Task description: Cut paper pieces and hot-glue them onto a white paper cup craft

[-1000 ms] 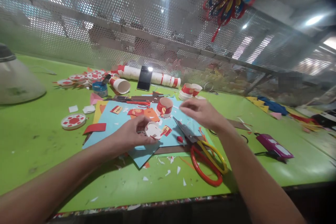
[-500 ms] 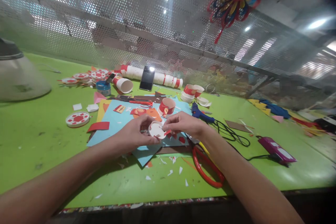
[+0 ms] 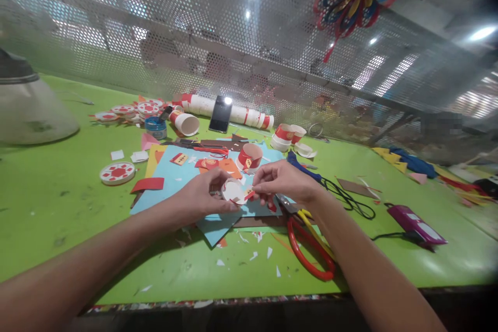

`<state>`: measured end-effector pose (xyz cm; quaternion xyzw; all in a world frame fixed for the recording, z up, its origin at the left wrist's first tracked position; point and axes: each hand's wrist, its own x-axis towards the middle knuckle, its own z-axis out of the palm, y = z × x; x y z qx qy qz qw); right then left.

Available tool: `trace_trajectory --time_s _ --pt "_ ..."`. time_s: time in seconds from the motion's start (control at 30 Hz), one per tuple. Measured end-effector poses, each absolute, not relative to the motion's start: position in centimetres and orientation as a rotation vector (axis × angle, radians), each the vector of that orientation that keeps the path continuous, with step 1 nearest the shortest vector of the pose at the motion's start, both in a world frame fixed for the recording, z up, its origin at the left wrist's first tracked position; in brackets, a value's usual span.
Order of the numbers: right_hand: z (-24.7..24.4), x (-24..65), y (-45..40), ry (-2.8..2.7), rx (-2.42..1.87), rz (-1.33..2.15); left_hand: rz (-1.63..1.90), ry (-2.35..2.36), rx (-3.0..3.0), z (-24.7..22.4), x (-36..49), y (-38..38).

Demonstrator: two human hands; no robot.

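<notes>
My left hand (image 3: 208, 191) holds a small white paper-cup piece (image 3: 232, 191) by its side, thumb below and fingers curled above. A short red paper strip (image 3: 249, 195) sticks out from its right edge. The fingertips of my right hand (image 3: 278, 181) are pinched at this strip; where the strip ends under them is hidden. Both hands are over light blue paper sheets (image 3: 167, 181). Just behind stands a red-and-white paper cup ring (image 3: 249, 157). Scissors with red and yellow handles (image 3: 309, 249) lie below my right wrist.
A blue glue gun (image 3: 303, 165) with a black cord lies to the right, near a purple power box (image 3: 418, 224). A decorated disc (image 3: 117, 173), a blue jar (image 3: 155, 127), and a phone (image 3: 221, 114) leaning on a long cup tube (image 3: 198, 106) are farther back. Scraps litter the front.
My right fingertips have moved from over the cup piece to its right edge, at the red strip. My left hand keeps its hold. The whole view has shifted slightly.
</notes>
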<state>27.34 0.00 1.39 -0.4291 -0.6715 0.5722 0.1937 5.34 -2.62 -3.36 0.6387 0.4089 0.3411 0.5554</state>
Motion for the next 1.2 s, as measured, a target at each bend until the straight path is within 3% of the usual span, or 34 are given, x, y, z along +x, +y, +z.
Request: trace_trajectory --time_s 0.53,1.2 --pt "1.5 25.1 -0.7 -2.244 -1.238 0.795 0.771 0.990 1.545 -3.8 5.2 -2.3" --pt "1.7 26.9 -1.1 -1.840 -1.073 1.370 0.758 0.985 1.562 -3.8 5.3 -2.4"
